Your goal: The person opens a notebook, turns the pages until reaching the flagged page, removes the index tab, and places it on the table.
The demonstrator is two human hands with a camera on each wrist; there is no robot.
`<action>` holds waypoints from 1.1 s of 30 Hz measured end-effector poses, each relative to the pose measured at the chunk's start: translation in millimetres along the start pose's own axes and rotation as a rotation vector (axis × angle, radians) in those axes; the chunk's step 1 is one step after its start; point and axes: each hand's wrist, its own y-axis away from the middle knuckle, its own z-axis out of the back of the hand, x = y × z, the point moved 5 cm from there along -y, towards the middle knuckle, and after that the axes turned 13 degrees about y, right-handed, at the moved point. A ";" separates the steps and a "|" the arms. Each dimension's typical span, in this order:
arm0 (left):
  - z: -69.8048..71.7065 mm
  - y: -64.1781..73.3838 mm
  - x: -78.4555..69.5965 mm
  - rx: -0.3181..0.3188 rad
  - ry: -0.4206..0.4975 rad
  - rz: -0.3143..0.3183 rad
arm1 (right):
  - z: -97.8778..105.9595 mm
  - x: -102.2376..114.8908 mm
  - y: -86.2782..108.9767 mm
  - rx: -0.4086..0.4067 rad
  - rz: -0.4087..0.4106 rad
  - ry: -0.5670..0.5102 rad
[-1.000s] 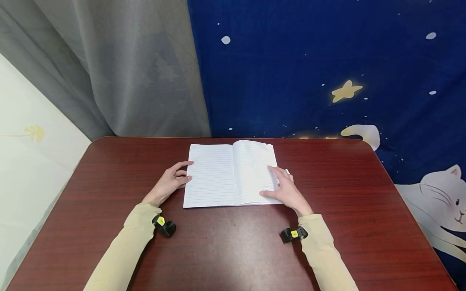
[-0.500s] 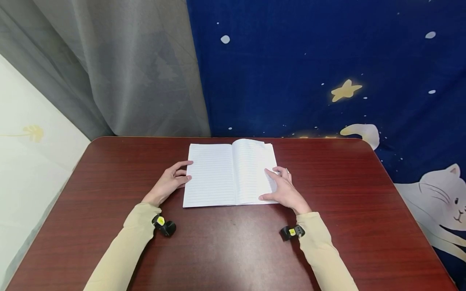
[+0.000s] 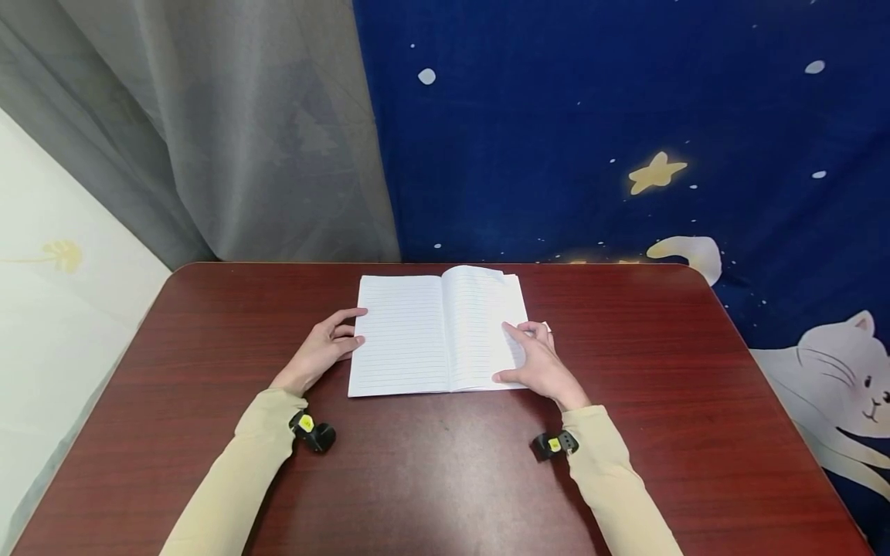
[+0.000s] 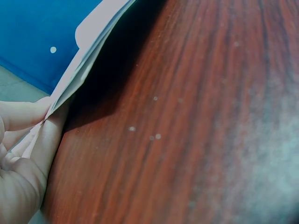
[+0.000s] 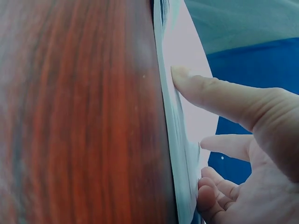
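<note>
Left grip and right grip at opposite edges of open lined notebook.

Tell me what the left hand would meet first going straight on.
The notebook; the left hand touches its left edge, though whether it would push or slide over is unclear.

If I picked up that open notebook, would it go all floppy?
The notebook would probably bend and flop, since its right-hand pages rise in a soft curve. It should be fairly light, because it looks thin at its edges. It likely won't roll on the table, as it lies wide and low.
</note>
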 end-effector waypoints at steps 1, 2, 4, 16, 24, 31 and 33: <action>0.2 0.1 0.2 -0.001 -0.003 -0.001 | -0.4 0.3 0.1 0.004 -0.003 -0.005; 0.3 0.1 0.4 -0.002 -0.003 0.000 | -0.8 0.5 0.2 0.009 -0.006 -0.010; 0.6 -0.1 0.8 -0.004 -0.001 0.002 | -1.4 0.6 0.4 0.015 -0.015 -0.023; 0.8 0.0 0.5 -0.014 0.005 0.010 | -4.4 -0.5 -0.9 -0.006 -0.041 -0.080; -0.8 -0.1 2.0 -0.011 0.006 0.009 | -4.8 -1.3 -1.9 -0.070 -0.049 -0.098; 0.4 -0.5 1.6 -0.006 0.016 0.006 | -5.2 0.0 -4.1 -0.133 0.025 -0.197; 0.2 -0.5 1.3 -0.002 0.014 0.006 | -5.9 -0.8 -5.0 -0.159 0.039 -0.253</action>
